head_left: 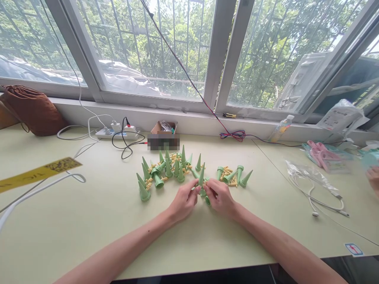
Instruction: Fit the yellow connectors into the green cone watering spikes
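Observation:
Both of my hands meet over the pale green table [89, 221], just in front of a heap of green cone-shaped plastic spikes [166, 171]. My left hand [184, 202] pinches one upright green cone [201, 176] near its base. My right hand [220, 199] is closed on the same cone's lower end, where another green piece [207, 201] shows under the fingers. Small yellow plastic parts [229, 172] lie mixed among the cones, with a smaller group of cones [237, 175] to the right.
A small open cardboard box [164, 128] stands behind the heap, next to a power strip [117, 133] with cables. A brown bag [31, 110] sits far left. A yellow tape [35, 173] crosses left. White cables in plastic [314, 183], pink items [322, 156] and another person's hand [373, 179] are right.

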`<action>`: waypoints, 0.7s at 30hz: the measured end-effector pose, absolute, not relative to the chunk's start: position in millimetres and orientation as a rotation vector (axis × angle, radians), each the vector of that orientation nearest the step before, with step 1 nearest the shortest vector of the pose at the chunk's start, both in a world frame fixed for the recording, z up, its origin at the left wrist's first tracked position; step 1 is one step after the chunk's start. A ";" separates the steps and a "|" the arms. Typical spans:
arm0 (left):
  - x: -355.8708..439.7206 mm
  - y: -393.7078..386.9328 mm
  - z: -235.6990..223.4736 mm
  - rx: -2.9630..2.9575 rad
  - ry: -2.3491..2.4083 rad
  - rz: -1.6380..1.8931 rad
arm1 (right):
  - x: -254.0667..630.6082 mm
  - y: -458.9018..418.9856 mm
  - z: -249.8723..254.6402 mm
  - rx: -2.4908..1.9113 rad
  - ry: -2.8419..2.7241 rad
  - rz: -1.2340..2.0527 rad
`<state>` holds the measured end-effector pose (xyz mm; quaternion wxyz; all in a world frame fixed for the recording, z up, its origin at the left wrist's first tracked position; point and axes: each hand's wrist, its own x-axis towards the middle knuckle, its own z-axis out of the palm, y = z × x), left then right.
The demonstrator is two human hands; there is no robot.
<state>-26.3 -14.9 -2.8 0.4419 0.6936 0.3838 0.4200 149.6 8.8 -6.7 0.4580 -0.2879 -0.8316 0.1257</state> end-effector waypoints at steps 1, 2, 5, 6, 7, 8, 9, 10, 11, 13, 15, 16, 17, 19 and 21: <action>-26.3 -15.0 -2.4 1.717 0.950 1.045 | 149.5 8.8 -6.5 -0.710 -2.051 0.302; -26.2 -15.1 -2.0 1.711 0.946 1.045 | 149.4 8.8 -6.4 -0.711 -2.051 0.294; -25.8 -15.3 0.2 1.688 0.921 1.027 | 149.3 9.3 -6.4 -0.719 -2.037 0.257; -25.7 -15.3 1.3 1.685 0.917 1.018 | 149.4 9.6 -6.5 -0.723 -2.031 0.241; -25.7 -15.1 2.4 1.688 0.919 1.010 | 149.5 9.9 -6.6 -0.726 -2.027 0.225; -25.7 -14.8 3.7 1.695 0.927 1.004 | 149.7 10.2 -6.6 -0.727 -2.026 0.212; -25.7 -14.4 4.9 1.704 0.938 1.004 | 149.9 10.5 -6.6 -0.727 -2.029 0.197; -25.8 -13.9 6.0 1.714 0.947 1.008 | 150.1 10.7 -6.4 -0.724 -2.037 0.180; -25.9 -13.2 6.9 1.722 0.951 1.018 | 150.2 10.9 -6.2 -0.719 -2.043 0.161; -26.0 -12.1 8.0 1.723 0.939 1.043 | 150.1 11.0 -5.8 -0.705 -2.052 0.114; -25.9 -11.4 8.3 1.709 0.915 1.042 | 149.7 11.0 -5.7 -0.685 -2.049 0.071; -25.8 -11.4 8.2 1.695 0.903 1.028 | 149.5 11.1 -5.8 -0.676 -2.046 0.055; -25.7 -11.6 8.1 1.680 0.893 1.010 | 149.3 11.2 -5.9 -0.672 -2.044 0.043; -25.6 -12.3 7.6 1.652 0.881 0.973 | 149.2 11.6 -6.5 -0.670 -2.043 0.036; -25.5 -12.9 6.9 1.633 0.876 0.957 | 149.5 12.0 -7.2 -0.672 -2.046 0.047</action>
